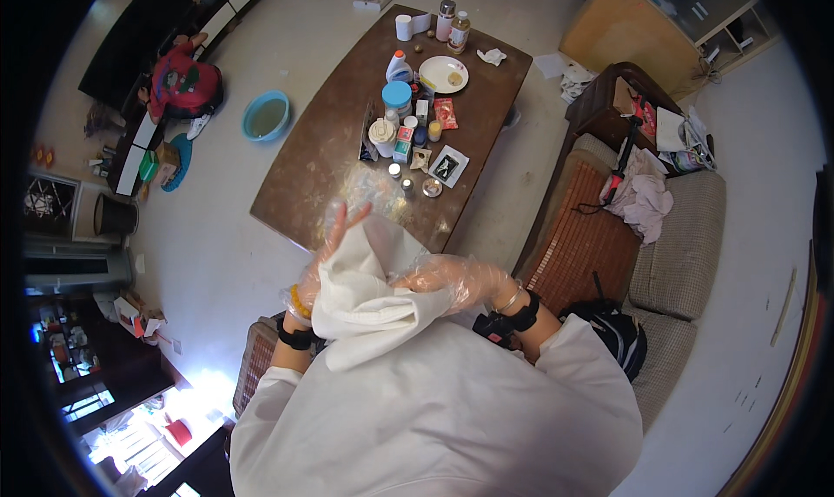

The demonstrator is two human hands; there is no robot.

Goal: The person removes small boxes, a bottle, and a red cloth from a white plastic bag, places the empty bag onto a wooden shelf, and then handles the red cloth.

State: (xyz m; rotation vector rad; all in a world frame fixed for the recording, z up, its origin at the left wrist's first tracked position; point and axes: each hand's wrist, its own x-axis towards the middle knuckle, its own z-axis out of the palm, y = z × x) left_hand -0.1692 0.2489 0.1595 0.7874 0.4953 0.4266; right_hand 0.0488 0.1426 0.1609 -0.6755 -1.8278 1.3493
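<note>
Both my hands wear clear plastic gloves and are raised in front of my chest. My left hand point(326, 249) has its thumb and fingers spread upward, with white cloth point(365, 301) lying against its palm; whether it grips the cloth is unclear. The fingers of my right hand point(456, 280) are closed on the folds of the same cloth. The cloth hangs bunched between the hands, close to my white shirt. Beyond it stands a brown table point(313, 151), where a crumpled clear plastic sheet point(374, 187) lies at the near end.
Bottles, jars and small boxes, a blue-lidded tub point(397, 96) among them, crowd the table's middle, near a white plate point(444, 75). A blue basin point(266, 116) of liquid stands on the floor at left. Beyond it a person point(186, 83) in red crouches by a low cabinet. A sofa point(580, 230) is at right.
</note>
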